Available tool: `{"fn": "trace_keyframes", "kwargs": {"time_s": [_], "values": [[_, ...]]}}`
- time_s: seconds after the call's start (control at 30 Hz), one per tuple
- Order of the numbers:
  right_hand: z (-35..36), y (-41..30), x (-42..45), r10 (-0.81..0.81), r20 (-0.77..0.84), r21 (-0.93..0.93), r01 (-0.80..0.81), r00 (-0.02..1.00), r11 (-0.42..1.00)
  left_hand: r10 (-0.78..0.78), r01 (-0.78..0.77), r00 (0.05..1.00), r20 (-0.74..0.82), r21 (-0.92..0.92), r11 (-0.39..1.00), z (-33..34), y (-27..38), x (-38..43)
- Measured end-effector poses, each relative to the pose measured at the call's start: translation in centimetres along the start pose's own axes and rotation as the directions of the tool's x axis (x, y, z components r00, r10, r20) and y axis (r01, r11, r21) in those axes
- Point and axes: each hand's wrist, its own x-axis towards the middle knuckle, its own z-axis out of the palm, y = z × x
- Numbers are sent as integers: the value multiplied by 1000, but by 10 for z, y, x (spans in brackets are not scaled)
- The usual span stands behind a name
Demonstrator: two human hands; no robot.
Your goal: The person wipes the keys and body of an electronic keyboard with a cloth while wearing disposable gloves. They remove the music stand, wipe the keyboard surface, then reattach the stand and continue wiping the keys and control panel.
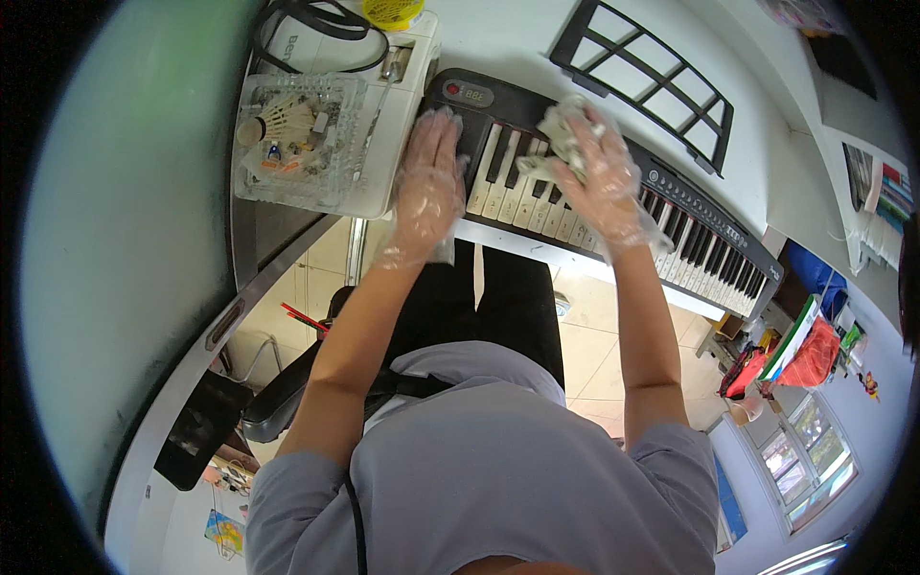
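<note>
An electronic keyboard (496, 198) with black and white keys lies slanted on a white surface in front of me. My left hand (430, 172), in a clear plastic glove, lies flat on the keyboard's left end beside the lowest keys, its fingers holding nothing. My right hand (600, 176), gloved the same way, has a crumpled pale cloth (564, 136) under its fingers, on the control panel and upper part of the keys. Its palm hides several keys. A small lit display (474, 94) shows at the keyboard's upper left.
Left of the keyboard stands a white BenQ device (374, 194) bearing a clear tray (248, 183) with a shuttlecock (280, 123), a black cable (269, 54) and a yellow container (394, 13). A black music stand (647, 68) is behind the keyboard. A black armrest (277, 410) is at my left.
</note>
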Motion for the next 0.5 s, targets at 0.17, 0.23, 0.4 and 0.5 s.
{"fn": "trace_keyframes", "kwargs": {"time_s": [0.17,0.23,0.4,0.5], "values": [[9,-16,4,257,-25,235,-244,966,941,-2,2,1000,9,22,1000,2,-4,-35],[30,-25,25,164,-177,229,-121,971,966,19,-19,1000,-10,25,1000,4,-7,-36],[57,-78,83,105,-52,100,-99,993,990,51,-49,997,-52,54,997,14,-15,-41],[66,-87,93,-120,-14,81,121,993,989,67,-57,983,-174,61,997,23,-21,-47]]}}
